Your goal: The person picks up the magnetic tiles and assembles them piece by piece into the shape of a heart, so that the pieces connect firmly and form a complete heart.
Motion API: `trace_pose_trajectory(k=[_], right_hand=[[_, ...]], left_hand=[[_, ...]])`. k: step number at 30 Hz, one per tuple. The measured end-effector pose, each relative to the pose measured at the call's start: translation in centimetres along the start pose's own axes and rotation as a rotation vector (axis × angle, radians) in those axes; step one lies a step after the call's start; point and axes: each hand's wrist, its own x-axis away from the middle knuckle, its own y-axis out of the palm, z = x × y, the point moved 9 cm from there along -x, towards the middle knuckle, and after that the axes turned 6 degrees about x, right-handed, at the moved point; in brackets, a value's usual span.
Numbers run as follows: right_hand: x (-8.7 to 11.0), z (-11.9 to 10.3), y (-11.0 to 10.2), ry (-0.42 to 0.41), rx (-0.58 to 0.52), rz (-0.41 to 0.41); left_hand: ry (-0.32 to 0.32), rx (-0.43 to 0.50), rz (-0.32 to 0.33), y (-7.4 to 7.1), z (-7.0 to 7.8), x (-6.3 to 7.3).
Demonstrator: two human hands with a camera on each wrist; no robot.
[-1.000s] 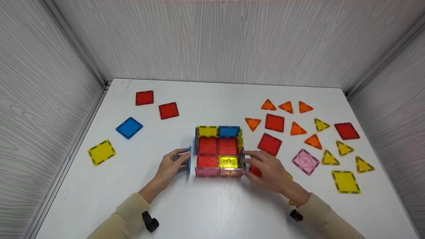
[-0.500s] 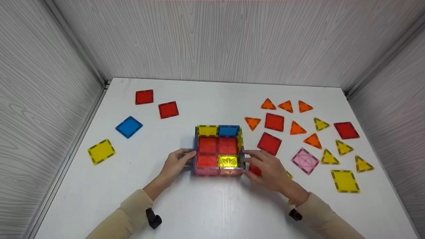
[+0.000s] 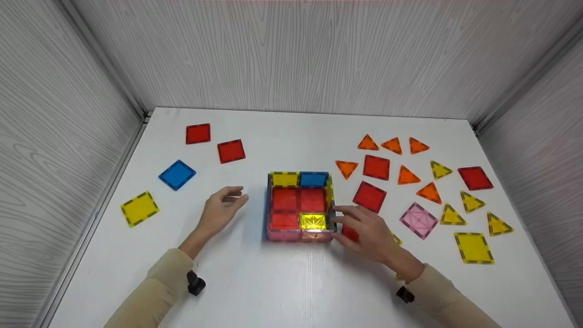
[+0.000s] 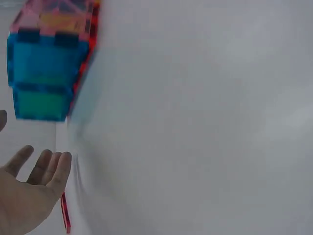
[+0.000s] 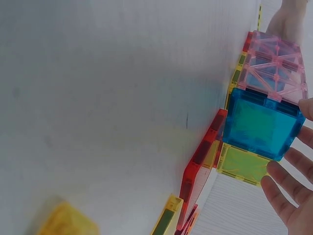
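Observation:
A low open-topped box of magnetic tiles (image 3: 284,236) stands mid-table. Three red squares and a yellow square (image 3: 313,222) make up its floor. Its front wall is pink (image 5: 276,73). Two blue tiles (image 4: 45,63) form the left side; a blue tile (image 5: 261,122) and a yellow tile (image 5: 244,164) form the right. My right hand (image 3: 371,234) rests its extended fingertips along that right wall, thumb at the front corner. Left of the box and apart from it, my left hand (image 3: 218,210) is raised with nothing in its loosely bent fingers.
Two red squares (image 3: 231,151), a blue square (image 3: 177,175) and a yellow square (image 3: 140,209) lie to the left. Rightward are scattered orange triangles (image 3: 408,175), yellow triangles (image 3: 453,217), several red squares (image 3: 376,168), a pink square (image 3: 419,221) and a yellow square (image 3: 473,248).
My left hand brought a blue tile against the box's left side, let go of it there, and drew back to the left. The right hand has stayed at the right wall.

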Motion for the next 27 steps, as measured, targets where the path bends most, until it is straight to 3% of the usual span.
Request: trace_pose_trajectory(k=[5,15,18,21,27], right_hand=[[0.0,0.0,0.2,0.004,0.004,-0.008],[0.0,0.0,0.0,-0.002,0.007,-0.003],[0.1,0.1,-0.1,-0.005,0.004,0.005],[0.1,0.0,0.0,-0.01,0.001,0.005],[0.1,0.0,0.1,-0.003,-0.001,0.0]], left_hand=[[0.047,-0.155,0.043,-5.3,-1.5,-0.6],[0.114,-0.457,0.186,-15.1,-4.9,2.5],[0.097,-0.494,0.209,-17.1,-6.0,2.9],[0.047,-0.524,0.192,-18.4,-7.2,3.3],[-0.035,-0.522,0.164,-20.1,-9.1,3.9]])
